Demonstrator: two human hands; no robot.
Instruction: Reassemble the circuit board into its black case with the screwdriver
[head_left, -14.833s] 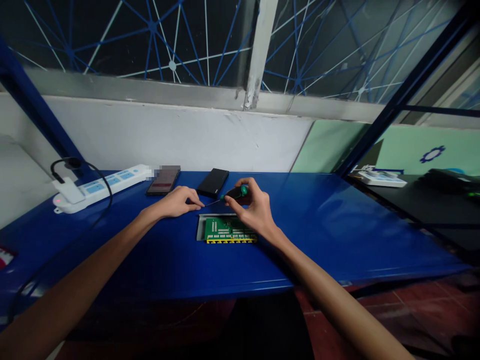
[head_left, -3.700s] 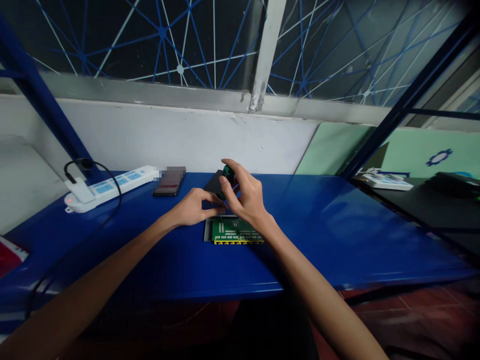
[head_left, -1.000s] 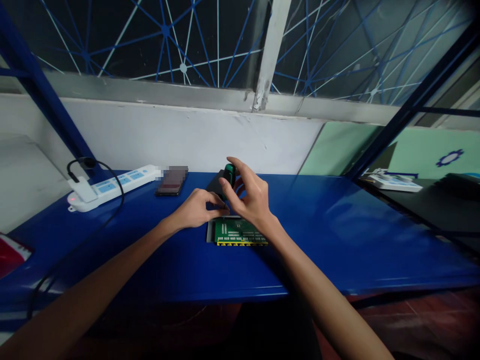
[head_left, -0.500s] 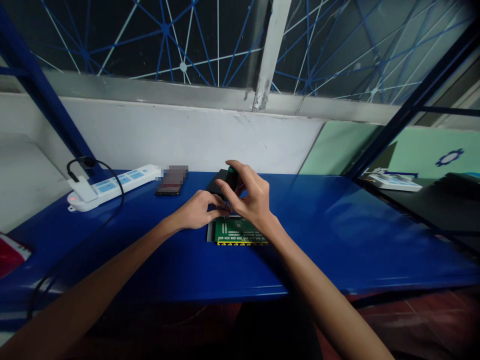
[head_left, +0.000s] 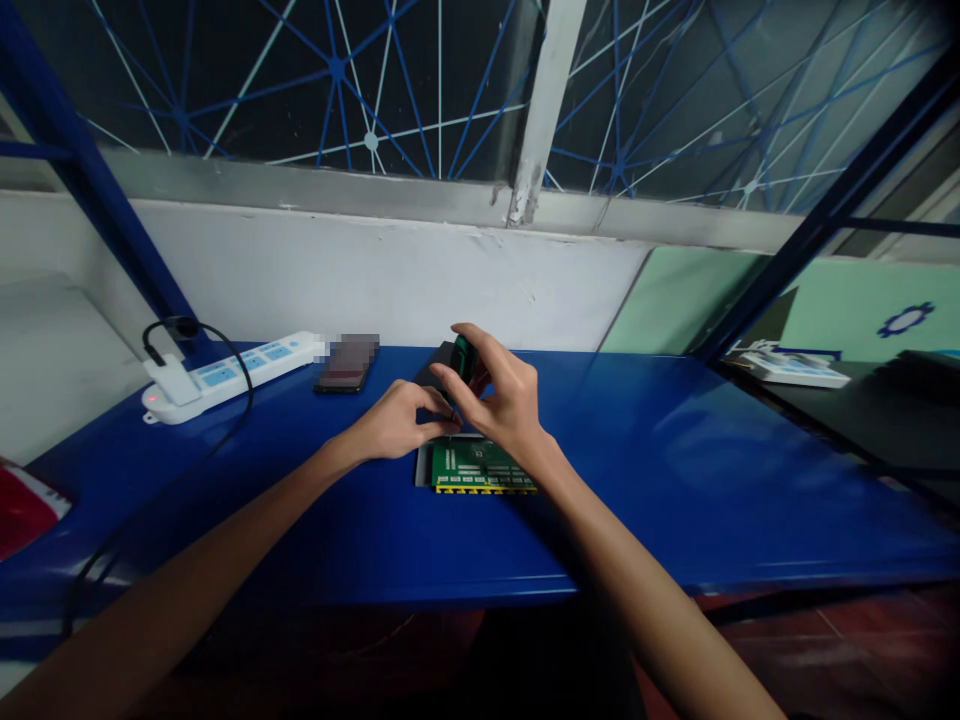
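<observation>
A green circuit board [head_left: 480, 460] with yellow connectors along its near edge lies on a grey metal plate [head_left: 423, 468]. Over its far part, my right hand [head_left: 506, 392] is closed on a screwdriver [head_left: 463, 358] with a green and black handle, held steeply, its tip hidden. From the left, the fingertips of my left hand [head_left: 397, 420] pinch around the screwdriver's thin shaft just above the board. Behind the hands is a flat black object [head_left: 436, 365], partly covered by them.
A white power strip [head_left: 232, 375] with a plugged-in adapter and black cable [head_left: 250, 390] lies at left on the blue table [head_left: 637, 480]. Beside it is a dark phone [head_left: 347, 365]. A red and white object [head_left: 30, 510] sits at the left edge; blue posts [head_left: 780, 270] frame the table.
The screwdriver handle has turned slightly in my right hand, showing more green. Both hands stay at the same place over the board; the view has shifted slightly.
</observation>
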